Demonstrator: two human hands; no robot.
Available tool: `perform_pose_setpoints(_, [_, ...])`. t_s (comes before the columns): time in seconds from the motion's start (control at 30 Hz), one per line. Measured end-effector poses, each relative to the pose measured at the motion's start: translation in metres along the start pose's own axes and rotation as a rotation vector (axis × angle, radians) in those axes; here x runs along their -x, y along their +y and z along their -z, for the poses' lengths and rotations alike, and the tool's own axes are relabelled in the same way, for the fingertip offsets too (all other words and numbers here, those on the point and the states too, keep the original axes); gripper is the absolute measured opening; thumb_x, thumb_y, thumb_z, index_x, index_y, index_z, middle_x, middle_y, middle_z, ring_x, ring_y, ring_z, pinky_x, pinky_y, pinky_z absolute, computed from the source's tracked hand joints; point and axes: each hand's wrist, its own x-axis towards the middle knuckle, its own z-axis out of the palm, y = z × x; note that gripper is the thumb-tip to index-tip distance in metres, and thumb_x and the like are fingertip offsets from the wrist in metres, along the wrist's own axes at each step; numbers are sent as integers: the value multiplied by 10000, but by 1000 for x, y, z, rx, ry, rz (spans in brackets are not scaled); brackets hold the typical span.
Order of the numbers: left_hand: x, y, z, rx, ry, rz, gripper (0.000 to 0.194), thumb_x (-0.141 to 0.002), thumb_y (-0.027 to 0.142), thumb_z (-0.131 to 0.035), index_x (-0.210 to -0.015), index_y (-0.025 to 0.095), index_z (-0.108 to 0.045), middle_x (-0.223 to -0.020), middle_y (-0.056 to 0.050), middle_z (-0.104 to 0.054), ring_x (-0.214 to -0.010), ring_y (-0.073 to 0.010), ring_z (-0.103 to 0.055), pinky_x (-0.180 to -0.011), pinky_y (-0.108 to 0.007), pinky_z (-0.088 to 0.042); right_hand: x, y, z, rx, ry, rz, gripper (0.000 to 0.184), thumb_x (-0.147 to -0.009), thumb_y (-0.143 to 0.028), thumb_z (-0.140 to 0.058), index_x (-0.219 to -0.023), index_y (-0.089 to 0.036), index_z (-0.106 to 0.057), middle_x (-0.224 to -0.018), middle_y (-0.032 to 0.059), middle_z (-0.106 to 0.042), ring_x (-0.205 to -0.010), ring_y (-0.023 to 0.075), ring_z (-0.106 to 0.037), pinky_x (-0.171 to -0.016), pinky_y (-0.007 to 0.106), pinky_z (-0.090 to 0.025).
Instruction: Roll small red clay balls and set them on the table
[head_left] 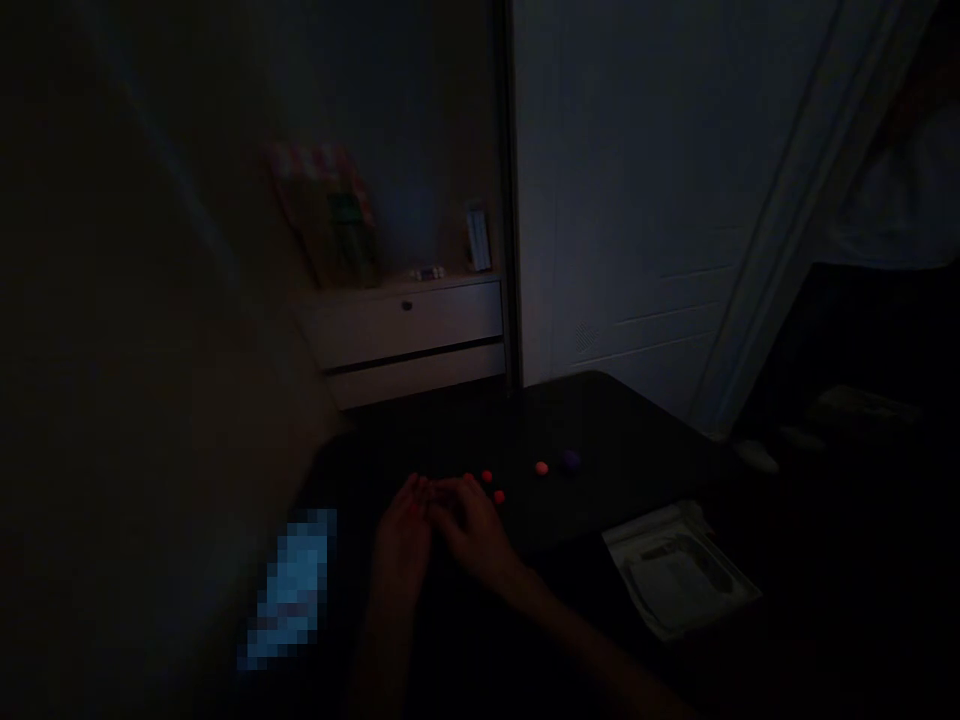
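Very dark feed, 12 o'clock = straight out from me. Biggest first: black table (pixel 622 420) under the work, pale drawer unit (pixel 420 320) beyond it at 12, flat pale packet (pixel 675 575) off between 3 and 4 from the hands.

Right hand (pixel 472 530): fingers bent and reaching in over the left fingertips. Looks like a pinch pose, but I can't tell whether anything sits between the tips.

Left hand (pixel 401 540): looks palm-up, fingers close together and slightly curled, a small red piece (pixel 412 510) showing at the palm side. Can't tell if it's gripped or just lying there.

From the right hand: purple ball (pixel 571 461) at 2, largest of the lumps; pink ball (pixel 541 468) just short of it, same bearing, not touching. Red dots (pixel 487 476) are smaller, two near the knuckles between 1 and 2, apart from each other. Another orange-red bit (pixel 469 478) is right at the knuckles.

Handling, my read: light, probably soft like clay — material not confirmed. Round ones could roll if nudged. I'd take each across its widest part, thumb and index pads, minimal squeeze; too much would dent it. Smallest bits want fingertips only, and might stick to skin.
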Motion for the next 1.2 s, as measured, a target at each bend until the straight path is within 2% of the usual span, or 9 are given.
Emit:
perform_pose_setpoints(0.1, [-6, -7, 8, -98, -161, 12, 233, -841, 152, -654, -1057, 145, -742, -1119, -112, -776, -1045, -217, -742, -972, -346, -565, -1, -3, -2, 56, -56, 37, 227, -954, -174, -679, -1173, -234, -686, -1183, 69, -654, -1077, 203, -652, -973, 344, -541])
perform_pose_setpoints(0.17, [-3, -11, 9, -164, -233, 25, 268, -857, 257, -699, -1089, 137, -759, -1136, -126, -783, -1103, -256, -732, -1023, -380, -547, -2, -4, -4, 94, -72, 55, 243, -950, -169, -689, -1184, -232, -677, -1201, 68, -640, -1109, 212, -634, -985, 347, -528])
perform_pose_setpoints(0.27, [4, -16, 4, -224, -255, 34, 335, -850, 388, -744, -1059, 128, -777, -1078, -140, -798, -1123, -302, -725, -1049, -431, -532, -3, -2, -5, 105, -59, 52, 220, -959, -148, -667, -1167, -220, -669, -1148, 58, -659, -1076, 211, -632, -963, 346, -525])
perform_pose_setpoints(0.4, [11, -17, -5, -259, -306, -18, 414, -809, 468, -789, -1036, 122, -787, -1058, -143, -802, -1114, -329, -721, -1036, -460, -530, -4, 2, 0, 12, 23, 19, 133, -977, -179, -650, -1095, -222, -693, -1063, 47, -679, -1007, 208, -645, -921, 349, -535])
perform_pose_setpoints(0.5, [18, -15, -7, -278, -337, -107, 416, -755, 448, -843, -1022, 133, -790, -1064, -129, -801, -1109, -320, -719, -1017, -425, -532, -4, 2, 3, -48, 74, 5, 155, -958, -188, -666, -1105, -224, -700, -1083, 56, -678, -1009, 211, -647, -914, 352, -542])
perform_pose_setpoints(0.67, [23, -11, -9, -334, -304, -188, 358, -685, 340, -906, -962, 149, -785, -992, -94, -798, -1020, -276, -740, -939, -369, -548, -4, 0, 5, -84, 134, 6, 186, -931, -156, -652, -1091, -216, -723, -1094, 72, -690, -1026, 213, -656, -915, 349, -555])
perform_pose_setpoints(0.93, [21, -12, -8, -313, -251, -173, 382, -671, 340, -914, -972, 138, -795, -1022, -95, -793, -1008, -250, -727, -927, -354, -541, -2, 2, 5, -145, 155, -30, 218, -956, -221, -657, -1158, -241, -737, -1135, 78, -667, -1042, 225, -667, -941, 388, -567])
perform_pose_setpoints(1.1, [23, -11, -8, -310, -240, -175, 337, -634, 359, -943, -846, 139, -803, -912, -68, -781, -895, -202, -712, -819, -292, -554, -1, 3, 6, -148, 155, -59, 196, -986, -296, -653, -1140, -242, -761, -1106, 79, -646, -1034, 225, -662, -933, 378, -573])
perform_pose_setpoints(1.2, [20, -12, -6, -295, -245, -168, 373, -626, 389, -953, -849, 134, -796, -891, -66, -771, -866, -194, -704, -789, -282, -552, -1, 4, 6, -142, 145, -59, 211, -1006, -321, -630, -1149, -253, -770, -1117, 75, -640, -1058, 223, -652, -960, 380, -558])
